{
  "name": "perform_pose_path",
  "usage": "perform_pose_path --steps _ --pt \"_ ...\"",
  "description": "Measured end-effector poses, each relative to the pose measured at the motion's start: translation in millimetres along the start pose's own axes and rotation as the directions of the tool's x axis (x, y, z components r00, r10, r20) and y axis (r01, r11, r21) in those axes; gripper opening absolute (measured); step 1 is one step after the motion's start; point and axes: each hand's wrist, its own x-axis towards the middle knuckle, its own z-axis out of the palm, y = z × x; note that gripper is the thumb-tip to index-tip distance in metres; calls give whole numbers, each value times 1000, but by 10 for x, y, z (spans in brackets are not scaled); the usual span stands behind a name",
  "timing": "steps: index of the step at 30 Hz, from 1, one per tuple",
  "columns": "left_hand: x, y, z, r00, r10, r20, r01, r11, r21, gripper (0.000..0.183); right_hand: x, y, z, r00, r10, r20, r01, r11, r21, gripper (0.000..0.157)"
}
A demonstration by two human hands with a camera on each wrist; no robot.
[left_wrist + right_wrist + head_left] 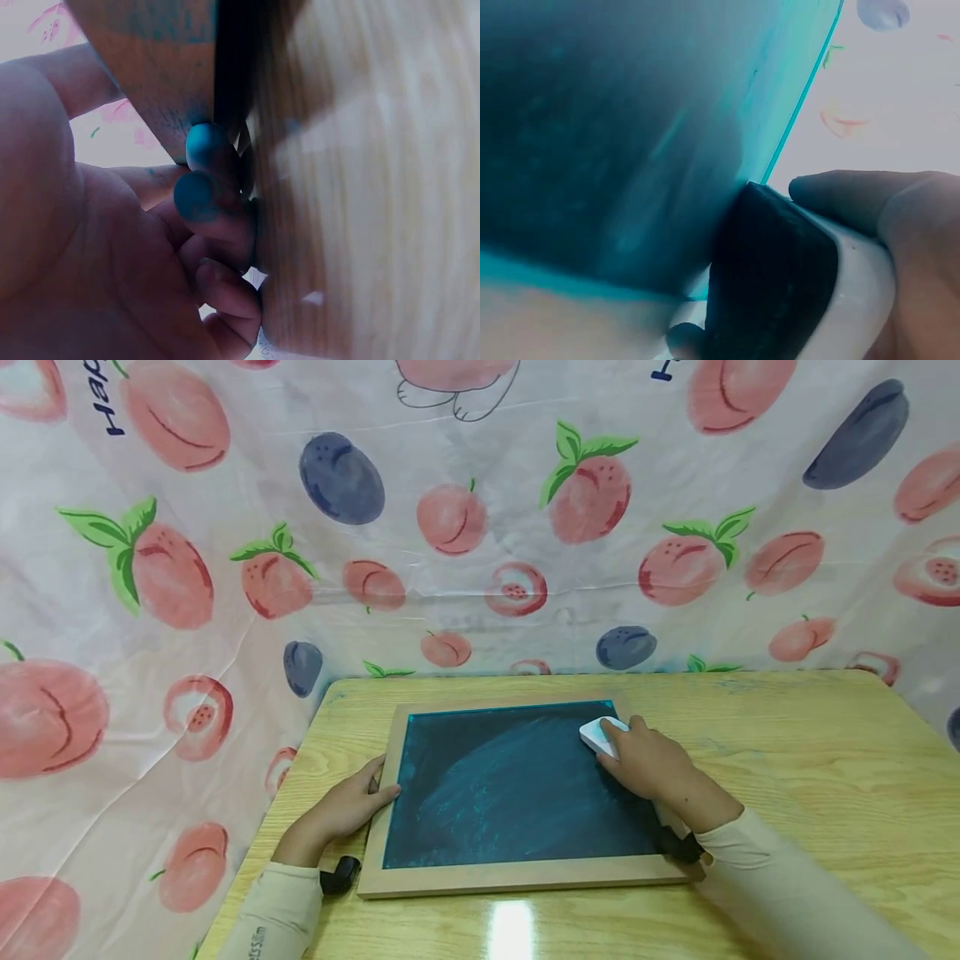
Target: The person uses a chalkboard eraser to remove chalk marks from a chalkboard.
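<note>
A small chalkboard (525, 789) in a light wooden frame (517, 877) lies on the table, with smeared blue chalk dust across its dark surface. My left hand (347, 803) grips the frame's left side, thumb on top; in the left wrist view its curled fingers (214, 225) reach under the edge, two tips coated in blue. At the board's upper right, my right hand (654, 767) holds a white chalkboard eraser (596, 737). The right wrist view shows the eraser's black felt pad (769, 270) facing the board close to its border.
The yellow wood-grain table (810, 760) extends around the board, widest to the right. A white cloth (465, 585) printed with peaches and plums hangs behind the table and along its left. Black straps with camera mounts (341, 875) sit at both wrists.
</note>
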Motion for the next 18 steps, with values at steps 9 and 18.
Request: perform_pose_path --steps 9,18 --pt "-5 0 1 1000 29 -12 -28 999 35 76 -70 -307 28 992 -122 -22 122 992 36 55" --pt "1 -9 -7 999 43 -20 -42 997 71 78 -228 -1028 74 952 -306 20 306 952 28 55"
